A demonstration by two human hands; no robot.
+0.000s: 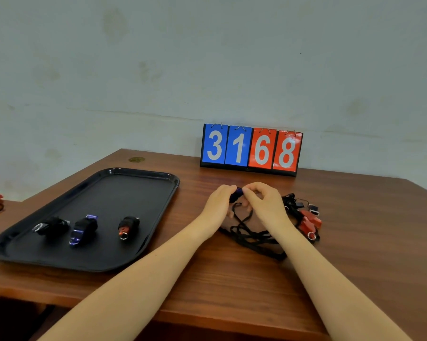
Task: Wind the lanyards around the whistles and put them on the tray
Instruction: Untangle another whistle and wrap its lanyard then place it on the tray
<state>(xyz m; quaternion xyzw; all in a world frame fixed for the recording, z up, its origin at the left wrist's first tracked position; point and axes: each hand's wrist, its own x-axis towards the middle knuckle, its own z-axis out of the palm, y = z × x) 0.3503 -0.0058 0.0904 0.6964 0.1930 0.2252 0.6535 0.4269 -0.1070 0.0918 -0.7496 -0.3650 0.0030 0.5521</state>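
Left hand: the left hand (218, 200) is raised just over the table, fingers curled round one end of a blue whistle (237, 193), pinching it.
Right hand: the right hand (263, 201) meets the left one, its thumb and fingertips curled on the other end of the same whistle.
Blue whistle: held between both hands above the table, right of the tray; only a small dark blue part shows between the fingers.
Lanyard: a black lanyard (250, 236) hangs from the whistle and lies in loose loops on the table below and between the wrists.
Tray: a black tray (114, 190) sits on the left part of the table, well apart from the hands.
On the tray: three wound whistles lie in a row near its front edge: a black one (51, 226) at the left, a blue one (83, 228) in the middle, a red one (128, 226) at the right.
Pile: red whistles (311, 222) and tangled black cords lie on the table just right of the right hand.
Table: brown wood (207, 279).
Scoreboard: a flip scoreboard (251, 149) stands at the back against the wall, reading 3 1 in blue and 6 8 in red.
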